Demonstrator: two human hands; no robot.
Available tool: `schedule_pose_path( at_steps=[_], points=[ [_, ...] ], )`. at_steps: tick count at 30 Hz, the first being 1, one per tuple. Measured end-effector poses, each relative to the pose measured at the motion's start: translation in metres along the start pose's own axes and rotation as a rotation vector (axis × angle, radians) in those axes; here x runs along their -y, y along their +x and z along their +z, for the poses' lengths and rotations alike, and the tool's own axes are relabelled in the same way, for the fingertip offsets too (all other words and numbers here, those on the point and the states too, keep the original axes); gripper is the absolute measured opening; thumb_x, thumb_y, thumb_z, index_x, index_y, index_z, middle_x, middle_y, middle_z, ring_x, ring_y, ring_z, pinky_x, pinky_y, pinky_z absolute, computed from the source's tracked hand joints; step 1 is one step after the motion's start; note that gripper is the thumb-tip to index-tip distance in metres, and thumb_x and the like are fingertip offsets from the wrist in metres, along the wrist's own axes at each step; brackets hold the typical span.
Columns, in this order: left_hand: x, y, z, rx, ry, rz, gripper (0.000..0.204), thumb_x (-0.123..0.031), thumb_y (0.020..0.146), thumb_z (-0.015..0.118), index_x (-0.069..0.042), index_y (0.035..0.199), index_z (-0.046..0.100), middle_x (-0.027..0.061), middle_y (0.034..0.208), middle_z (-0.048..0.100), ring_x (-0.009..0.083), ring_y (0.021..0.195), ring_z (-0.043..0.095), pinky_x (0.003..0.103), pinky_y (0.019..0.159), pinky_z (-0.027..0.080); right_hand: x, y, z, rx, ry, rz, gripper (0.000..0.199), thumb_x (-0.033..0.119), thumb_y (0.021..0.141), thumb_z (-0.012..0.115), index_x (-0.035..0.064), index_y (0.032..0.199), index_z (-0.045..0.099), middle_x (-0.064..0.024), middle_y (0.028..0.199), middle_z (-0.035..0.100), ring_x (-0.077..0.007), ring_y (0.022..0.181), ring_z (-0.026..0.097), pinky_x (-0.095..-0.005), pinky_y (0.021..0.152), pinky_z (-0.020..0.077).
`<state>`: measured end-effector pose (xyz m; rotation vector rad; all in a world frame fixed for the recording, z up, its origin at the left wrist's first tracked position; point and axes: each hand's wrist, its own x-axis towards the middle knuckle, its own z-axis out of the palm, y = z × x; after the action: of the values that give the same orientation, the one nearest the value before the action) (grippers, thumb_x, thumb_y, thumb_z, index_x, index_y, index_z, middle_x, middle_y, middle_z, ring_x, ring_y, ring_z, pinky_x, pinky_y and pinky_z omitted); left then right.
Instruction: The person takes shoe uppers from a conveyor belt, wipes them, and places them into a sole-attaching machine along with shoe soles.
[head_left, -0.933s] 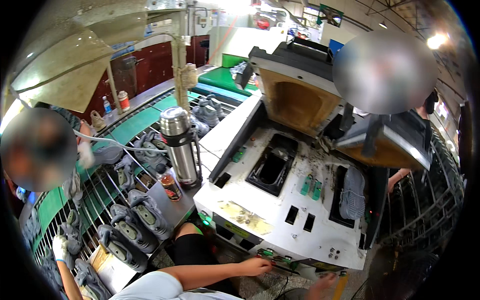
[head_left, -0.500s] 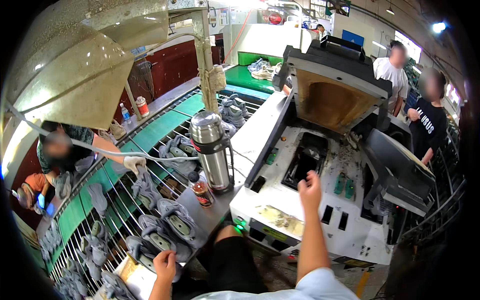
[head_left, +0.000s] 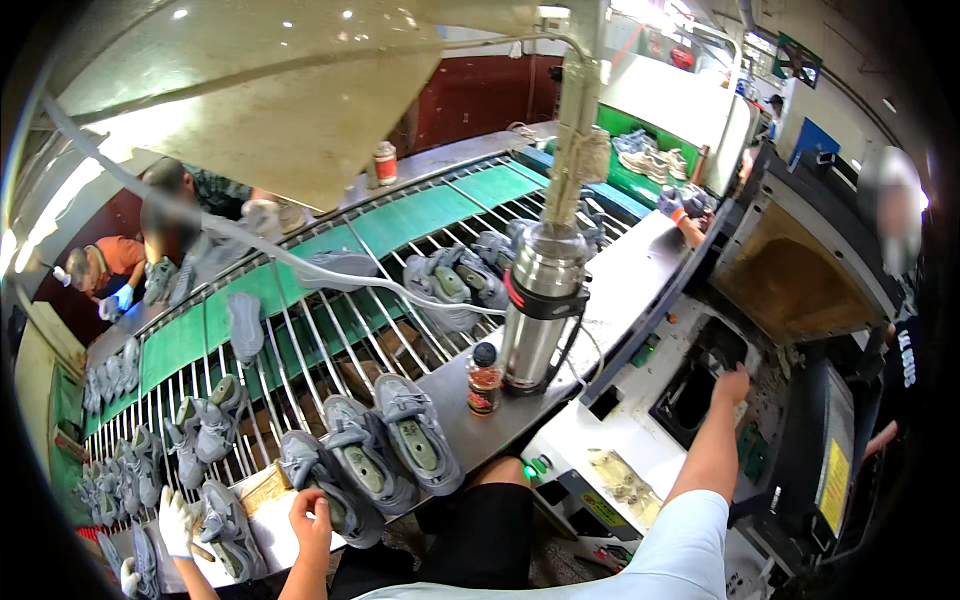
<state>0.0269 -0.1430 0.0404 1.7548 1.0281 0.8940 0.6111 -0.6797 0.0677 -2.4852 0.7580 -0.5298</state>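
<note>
My left hand point(head_left: 311, 518) is closed, with fingers curled in and nothing seen in them. It is beside a grey lace-up shoe point(head_left: 318, 476) at the edge of the metal-rod conveyor. Two more grey shoes, one in the middle point(head_left: 366, 456) and one at the right point(head_left: 418, 437), stand in the same row with greenish insoles showing. My right hand point(head_left: 731, 385) reaches over the dark opening point(head_left: 697, 380) of a white machine point(head_left: 575, 440). Its fingers are bent in; what they hold, if anything, is hidden.
A steel flask point(head_left: 541, 310) and a bottle with dark contents point(head_left: 484, 383) stand on the metal ledge. The machine's raised lid point(head_left: 800, 270) is at the right. Grey shoes fill the conveyor. Another person's white-gloved hand point(head_left: 176, 525) is at lower left; other people stand farther off.
The view has turned left, so everything appears farther right. My right hand remains over the machine. A gloved hand has appeared at lower left. The co-worker across the conveyor has drawn an arm back.
</note>
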Motion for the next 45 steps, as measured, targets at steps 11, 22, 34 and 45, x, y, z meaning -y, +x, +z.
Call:
schedule_pose_path(
  at_steps=[11,22,34,45],
  points=[
    [-0.008,-0.01,0.024,-0.048,0.113,0.198,0.018,0.006,0.071,0.052,-0.003,0.085,0.054,0.0058,0.089,0.048,0.0147,0.069,0.044,0.026,0.057,0.036,-0.007,-0.033,-0.019,-0.055,-0.066,0.026,0.034,0.01,0.089,0.053,0.0147,0.121,0.061,-0.0133,0.122,0.058,-0.033,0.1,0.06,-0.0452,0.081,0.0522],
    [0.047,-0.063,0.017,0.06,-0.21,0.0,0.115,-0.014,0.057,0.084,-0.002,0.142,0.007,0.0186,0.139,0.022,0.031,0.13,0.027,0.038,0.109,0.021,0.041,-0.3,-0.091,0.458,0.495,-0.998,0.065,0.011,0.069,0.072,0.0026,0.128,0.048,-0.0182,0.127,0.051,-0.0353,0.12,0.047,-0.0394,0.103,0.0358],
    [0.061,-0.009,0.025,0.045,0.154,0.137,0.12,-0.026,0.05,0.085,0.003,0.141,0.012,0.0267,0.143,0.019,0.0411,0.135,0.021,0.043,0.112,0.021,0.072,-0.603,0.02,0.517,0.633,-0.923,0.133,0.05,0.047,0.087,-0.0064,0.14,0.01,-0.0337,0.138,0.023,-0.0497,0.128,0.025,-0.0562,0.104,0.024],
    [0.064,0.178,0.113,-0.114,0.192,0.137,0.106,-0.031,0.051,0.081,0.0,0.137,0.028,0.0243,0.139,0.033,0.0414,0.127,0.034,0.045,0.105,0.032,0.24,-0.574,0.139,0.522,0.553,-0.919,0.13,0.055,0.049,0.085,-0.0046,0.142,0.017,-0.0284,0.14,0.031,-0.0435,0.13,0.029,-0.0521,0.106,0.0249]
  ],
)
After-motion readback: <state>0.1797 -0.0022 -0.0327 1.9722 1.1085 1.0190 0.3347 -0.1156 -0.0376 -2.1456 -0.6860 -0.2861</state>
